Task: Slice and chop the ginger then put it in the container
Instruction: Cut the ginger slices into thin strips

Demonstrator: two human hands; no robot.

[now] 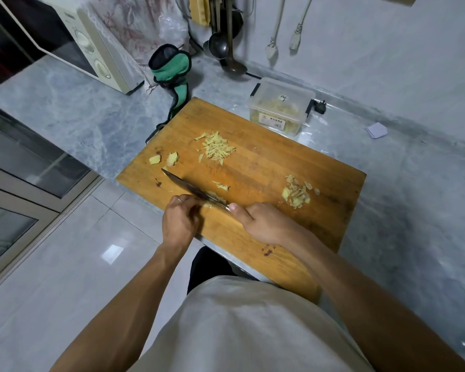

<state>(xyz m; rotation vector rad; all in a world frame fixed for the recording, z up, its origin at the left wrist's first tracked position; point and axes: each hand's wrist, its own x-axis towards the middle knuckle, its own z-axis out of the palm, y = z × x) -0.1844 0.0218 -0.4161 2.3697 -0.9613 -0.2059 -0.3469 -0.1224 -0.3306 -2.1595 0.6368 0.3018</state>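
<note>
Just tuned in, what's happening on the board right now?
A person is cutting ginger on the wooden board. The right hand holds the knife; the left hand steadies the piece under the blade. A pile of shreds, two chunks and some scraps lie on the board. The container behind it already holds ginger.

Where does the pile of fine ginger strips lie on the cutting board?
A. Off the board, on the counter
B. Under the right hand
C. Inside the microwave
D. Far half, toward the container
D: the pile of ginger strips lies on the far half of the cutting board, on the side nearest the container, clear of both hands.
</note>
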